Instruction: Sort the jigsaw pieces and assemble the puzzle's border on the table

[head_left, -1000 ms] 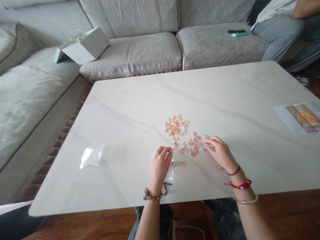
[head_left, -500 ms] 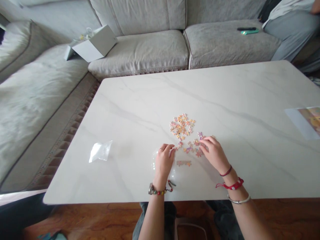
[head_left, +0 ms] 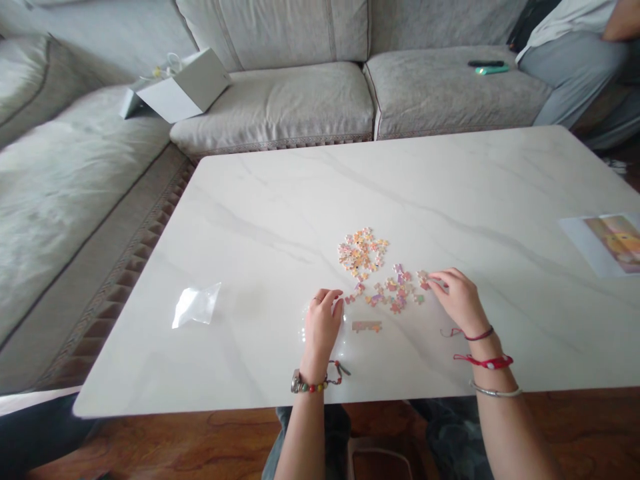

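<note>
- Puzzle pieces, denser pile [head_left: 361, 252]: mid-table, small, knobbed, orange, yellow and pink, some overlapping.
- Looser group [head_left: 395, 290]: just right and nearer, mostly pink and lilac, some cream, one greenish at its right side.
- Joined strip [head_left: 367, 327]: short, near side of the looser group, flat, straight far edge, tan-grey with orange bits.
- Left hand [head_left: 323, 327]: left of the strip, thumb and forefinger nearly together by a pink piece; can't tell if they grip one. Clear, glinting plastic under the hand.
- Right hand [head_left: 459, 300]: fingertips at the right end of the looser group, thumb and forefinger close; can't tell if clamped on a piece. Hands well apart.
- Clear bag [head_left: 197, 305]: left on the table [head_left: 260, 213], crumpled; contents unclear.
- Picture sheet [head_left: 607, 243]: far right, yellow figure.
- White box [head_left: 187, 87]: tilted on the sofa [head_left: 300, 100], far left, white cord and yellow bit at its open-looking side.
- Seated person [head_left: 575, 67]: far right.
</note>
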A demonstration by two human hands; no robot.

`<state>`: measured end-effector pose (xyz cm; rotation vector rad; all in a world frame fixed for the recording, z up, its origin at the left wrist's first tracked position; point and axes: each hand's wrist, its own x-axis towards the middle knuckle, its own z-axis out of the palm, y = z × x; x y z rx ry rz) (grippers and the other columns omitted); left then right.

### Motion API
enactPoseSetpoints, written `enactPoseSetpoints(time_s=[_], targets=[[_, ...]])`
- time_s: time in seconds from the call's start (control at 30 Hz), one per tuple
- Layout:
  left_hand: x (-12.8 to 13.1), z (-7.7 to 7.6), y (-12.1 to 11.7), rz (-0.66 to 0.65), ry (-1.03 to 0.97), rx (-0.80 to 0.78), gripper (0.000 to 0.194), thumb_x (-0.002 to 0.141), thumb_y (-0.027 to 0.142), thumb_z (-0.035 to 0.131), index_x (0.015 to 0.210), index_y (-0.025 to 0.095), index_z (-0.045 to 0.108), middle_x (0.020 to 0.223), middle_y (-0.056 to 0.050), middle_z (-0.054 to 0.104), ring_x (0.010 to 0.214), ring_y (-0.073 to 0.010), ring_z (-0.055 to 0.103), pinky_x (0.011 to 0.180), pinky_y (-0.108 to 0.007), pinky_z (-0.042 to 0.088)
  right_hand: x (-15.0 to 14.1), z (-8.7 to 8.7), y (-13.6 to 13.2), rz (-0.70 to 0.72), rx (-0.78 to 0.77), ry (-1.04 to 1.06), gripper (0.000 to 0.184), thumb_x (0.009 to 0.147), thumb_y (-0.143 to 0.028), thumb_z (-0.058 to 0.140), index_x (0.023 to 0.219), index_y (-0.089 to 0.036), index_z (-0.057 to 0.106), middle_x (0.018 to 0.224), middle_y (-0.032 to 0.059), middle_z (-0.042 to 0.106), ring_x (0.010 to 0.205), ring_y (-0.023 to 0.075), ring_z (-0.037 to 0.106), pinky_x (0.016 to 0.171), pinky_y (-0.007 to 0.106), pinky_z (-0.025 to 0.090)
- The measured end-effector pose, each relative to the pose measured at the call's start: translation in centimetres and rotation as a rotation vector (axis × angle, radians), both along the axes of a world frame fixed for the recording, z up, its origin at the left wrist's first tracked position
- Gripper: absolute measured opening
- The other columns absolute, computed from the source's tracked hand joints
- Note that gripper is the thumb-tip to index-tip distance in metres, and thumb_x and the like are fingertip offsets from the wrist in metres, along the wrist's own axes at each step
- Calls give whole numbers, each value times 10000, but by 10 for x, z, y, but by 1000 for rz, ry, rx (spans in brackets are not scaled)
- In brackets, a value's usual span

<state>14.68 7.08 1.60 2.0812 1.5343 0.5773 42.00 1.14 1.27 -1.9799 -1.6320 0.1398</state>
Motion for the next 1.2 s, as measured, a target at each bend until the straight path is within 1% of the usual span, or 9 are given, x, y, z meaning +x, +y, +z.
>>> enactPoseSetpoints(time_s=[0.13, 0.37, 0.53, 0.7, 0.8, 0.9, 1.0, 1.1, 1.2], targets=[[3, -1, 1, -8, 5, -14, 180, 798, 195, 451, 896, 195, 603, 897, -43, 580, 760, -146, 558, 698, -274, 454, 0, 0, 0, 32, -40, 5, 139, 758, -238, 490, 775, -185, 617, 774, 53, 603, 696, 170, 556, 677, 301, 448], [10, -1, 2, -2, 20, -53, 193, 811, 269, 443, 888, 200, 607, 906, -41, 583, 718, -136, 567, 670, -265, 458, 7, -7, -1, -61, -31, -2, 191, 752, -257, 497, 878, -158, 601, 825, 89, 592, 733, 197, 542, 694, 332, 454], [12, -5, 2, -12, 17, -33, 193, 813, 277, 441, 878, 213, 611, 907, -34, 584, 718, -130, 565, 656, -250, 456, -4, -16, 9, -77, -6, -9, 201, 752, -298, 507, 878, -167, 593, 852, 94, 575, 792, 210, 535, 719, 344, 446], [11, -7, 2, -36, -4, -13, 200, 825, 273, 429, 891, 211, 606, 904, -39, 581, 741, -138, 561, 666, -260, 455, -14, -16, 17, -91, -25, -58, 135, 768, -254, 481, 797, -171, 584, 818, 91, 561, 788, 207, 532, 703, 332, 436], [11, -5, 0, -104, -24, 7, 195, 827, 262, 429, 896, 209, 604, 874, -39, 579, 757, -139, 559, 693, -262, 452, -15, -17, 17, -76, -40, -93, 117, 773, -236, 475, 765, -168, 571, 802, 90, 559, 779, 206, 529, 703, 333, 430], [11, -3, -3, -199, -51, -10, 192, 831, 237, 426, 917, 216, 596, 904, -36, 577, 784, -128, 559, 721, -249, 449, -14, -19, 16, -59, -36, -106, 112, 770, -250, 493, 778, -161, 560, 810, 95, 559, 793, 213, 528, 706, 342, 429], [8, -1, -4, -210, -46, -21, 194, 837, 235, 420, 925, 219, 591, 923, -39, 573, 790, -125, 559, 719, -244, 450, -14, -15, 12, -33, -1, -76, 133, 777, -278, 498, 807, -158, 549, 825, 97, 561, 792, 209, 530, 707, 345, 433], [5, 0, -4, -197, -31, -2, 202, 846, 237, 404, 917, 220, 593, 901, -38, 570, 781, -126, 559, 713, -247, 451, -18, -5, 9, 26, 46, -9, 156, 792, -297, 490, 846, -158, 536, 830, 89, 573, 779, 194, 535, 708, 333, 438], [2, 1, -3, -183, -19, 18, 202, 848, 228, 400, 901, 222, 595, 881, -32, 572, 782, -126, 560, 709, -244, 453, -21, 0, 6, 72, 47, 3, 158, 802, -304, 479, 853, -166, 539, 817, 77, 594, 764, 190, 544, 704, 330, 438]])
